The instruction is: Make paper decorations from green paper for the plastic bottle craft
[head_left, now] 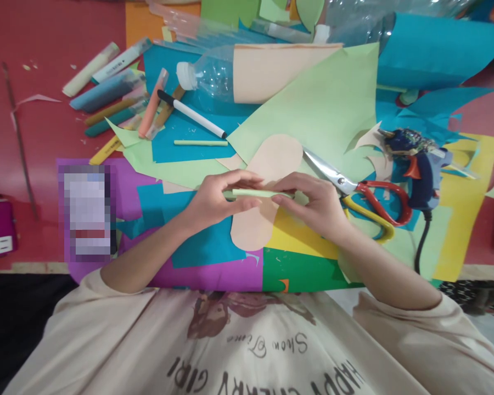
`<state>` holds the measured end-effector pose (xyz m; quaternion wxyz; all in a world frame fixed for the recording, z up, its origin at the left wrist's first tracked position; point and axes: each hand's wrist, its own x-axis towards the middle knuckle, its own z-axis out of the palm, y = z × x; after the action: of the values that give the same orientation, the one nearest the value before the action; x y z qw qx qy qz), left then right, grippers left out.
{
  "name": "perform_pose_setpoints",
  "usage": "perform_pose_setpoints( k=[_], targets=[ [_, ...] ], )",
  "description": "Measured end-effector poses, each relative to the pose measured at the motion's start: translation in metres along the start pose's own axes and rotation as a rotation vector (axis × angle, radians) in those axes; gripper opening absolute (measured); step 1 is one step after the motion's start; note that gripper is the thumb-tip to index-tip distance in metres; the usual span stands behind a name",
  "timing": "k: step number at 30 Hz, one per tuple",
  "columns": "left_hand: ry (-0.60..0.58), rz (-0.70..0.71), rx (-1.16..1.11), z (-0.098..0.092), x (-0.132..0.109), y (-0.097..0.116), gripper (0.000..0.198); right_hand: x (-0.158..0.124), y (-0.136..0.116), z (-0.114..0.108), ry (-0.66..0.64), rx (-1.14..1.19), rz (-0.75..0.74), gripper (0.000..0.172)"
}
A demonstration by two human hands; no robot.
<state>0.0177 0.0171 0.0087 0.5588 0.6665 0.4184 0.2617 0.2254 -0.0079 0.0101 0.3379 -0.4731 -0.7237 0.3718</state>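
Both hands pinch a thin, pale green rolled paper stick (260, 193) held level above the paper pile. My left hand (218, 198) grips its left end with fingers curled round it. My right hand (313, 202) holds the right end between thumb and fingers. Under the stick lies a peach, rounded paper cutout (271, 159). A second rolled green stick (200, 143) rests on blue paper farther back.
Scissors with red and yellow handles (364, 200) lie right of my right hand, next to a blue glue gun (420, 170). Several rolled paper sticks and a marker (191, 113) lie at back left. A plastic bottle (208, 77) and coloured sheets cover the surface.
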Motion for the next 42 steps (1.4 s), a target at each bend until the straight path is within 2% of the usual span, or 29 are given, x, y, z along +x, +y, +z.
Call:
perform_pose_setpoints(
  k=[3,9,16,23,27,32,37,42],
  targets=[
    [0.003,-0.088,-0.029,0.0017,0.0005,0.0021,0.037,-0.0015,0.0011,0.0026,0.003,-0.017,-0.039,0.011],
    [0.062,-0.109,-0.009,0.0022,-0.0002,0.0023,0.035,-0.0022,0.0024,0.0047,0.011,-0.005,-0.052,0.011],
    [0.063,-0.096,0.037,0.0024,-0.0019,0.0035,0.032,-0.0023,0.0009,0.0044,0.007,-0.015,0.010,0.011],
    [0.066,-0.089,0.040,0.0035,-0.0021,0.0023,0.030,-0.0024,0.0021,0.0056,0.001,0.069,0.071,0.013],
    [0.060,-0.072,-0.007,0.0040,-0.0021,0.0017,0.025,-0.0026,0.0039,0.0066,0.000,0.163,0.097,0.012],
    [0.055,-0.117,-0.093,0.0028,-0.0015,0.0009,0.033,-0.0019,0.0061,0.0069,0.046,0.241,0.158,0.013],
    [0.052,-0.120,-0.100,0.0021,-0.0006,0.0025,0.028,-0.0010,0.0063,0.0078,0.083,0.323,0.198,0.011],
    [0.058,-0.116,-0.156,0.0020,0.0000,0.0043,0.032,-0.0006,0.0039,0.0073,0.096,0.355,0.236,0.011]
  ],
)
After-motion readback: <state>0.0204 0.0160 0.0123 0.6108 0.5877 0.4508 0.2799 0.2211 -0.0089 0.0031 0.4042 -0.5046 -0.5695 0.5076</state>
